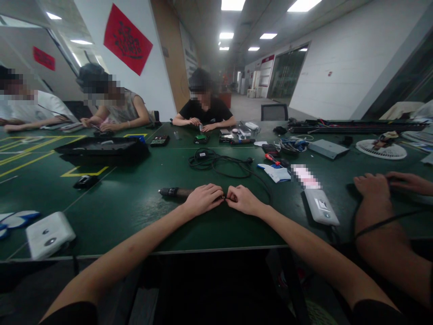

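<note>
My left hand [203, 199] lies closed over a dark cylindrical tool [174, 192] that rests on the green table [135, 212], its metal tip pointing left. My right hand [242, 200] is pinched shut right beside it, fingertips meeting the left hand's at a small dark part I cannot make out. A black cable [219, 163] runs from behind my hands to a coiled heap with a power brick farther back.
A white device [320, 206] lies to the right, another white box [49, 234] near the left front edge. A neighbour's hands [372, 187] rest at the right. Three people sit at the far side among a black tray [101, 149], tools and small parts.
</note>
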A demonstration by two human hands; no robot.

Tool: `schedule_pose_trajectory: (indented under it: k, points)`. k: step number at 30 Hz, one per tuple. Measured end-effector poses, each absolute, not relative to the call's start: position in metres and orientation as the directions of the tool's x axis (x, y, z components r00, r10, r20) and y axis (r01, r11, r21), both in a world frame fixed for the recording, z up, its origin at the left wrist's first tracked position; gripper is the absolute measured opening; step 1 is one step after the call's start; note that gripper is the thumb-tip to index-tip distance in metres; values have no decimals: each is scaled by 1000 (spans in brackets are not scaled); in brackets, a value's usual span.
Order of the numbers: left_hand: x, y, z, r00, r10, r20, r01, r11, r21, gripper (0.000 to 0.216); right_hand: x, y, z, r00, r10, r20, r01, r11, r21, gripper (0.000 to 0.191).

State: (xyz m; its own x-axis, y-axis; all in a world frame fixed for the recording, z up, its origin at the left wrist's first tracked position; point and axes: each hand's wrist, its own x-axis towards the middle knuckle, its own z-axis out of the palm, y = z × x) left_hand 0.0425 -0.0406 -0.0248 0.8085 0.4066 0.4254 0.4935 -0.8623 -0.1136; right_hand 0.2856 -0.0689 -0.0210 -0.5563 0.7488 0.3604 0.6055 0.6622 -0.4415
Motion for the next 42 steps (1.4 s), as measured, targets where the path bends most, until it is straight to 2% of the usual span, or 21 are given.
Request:
schedule_pose_trajectory:
  k: [6, 10, 15, 19, 24, 30, 42]
  points:
    - [41, -42, -23, 839, 380, 389, 455, -883, -119, 22, 286, -69, -21, -559, 746, 362, 607, 665, -435, 13]
    - [42, -42, -23, 816, 411, 406, 486, -868, -98, 24, 286, -69, -21, -560, 741, 369, 597, 671, -440, 13]
    - [42, -41, -23, 835, 379, 399, 451, -887, -102, 22, 286, -69, -20, -556, 750, 358, 605, 661, -444, 13]
    - [43, -41, -22, 806, 416, 421, 494, -865, -91, 23, 286, -69, -21, -554, 753, 355, 611, 658, -441, 13]
    - [42, -43, -23, 838, 379, 393, 454, -884, -115, 22, 285, -69, -22, -558, 749, 357, 611, 662, -435, 13]
    - [43, -42, -24, 807, 421, 415, 501, -859, -104, 24, 286, -68, -21, -557, 752, 353, 612, 658, -438, 12]
    - [43, -42, -23, 818, 412, 403, 485, -869, -97, 23, 285, -68, -20, -563, 744, 359, 606, 667, -433, 12]
